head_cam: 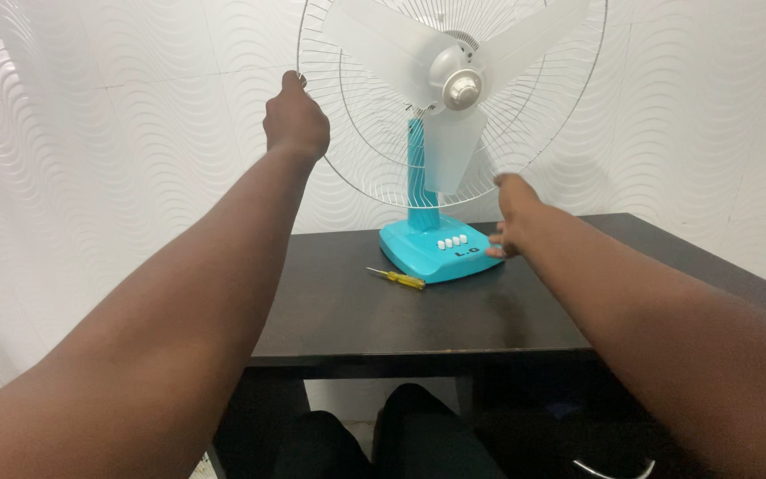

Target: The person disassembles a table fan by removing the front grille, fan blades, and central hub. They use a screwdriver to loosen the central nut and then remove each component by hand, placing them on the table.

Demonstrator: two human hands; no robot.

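A table fan stands on the dark table (pixel 356 319), with a turquoise base (pixel 436 253), a turquoise stem and translucent white blades (pixel 441 80). The rear wire guard (pixel 347 133) is on; no front guard covers the blades. My left hand (pixel 295 120) grips the left rim of the wire guard. My right hand (pixel 511 217) rests on the right side of the base, fingers spread, just under the guard's lower rim. Several white buttons (pixel 452 241) sit on top of the base.
A small yellow-handled screwdriver (pixel 396 278) lies on the table just left of the fan base. A white wavy-textured wall (pixel 117 133) rises right behind the table. My knees show below the front edge.
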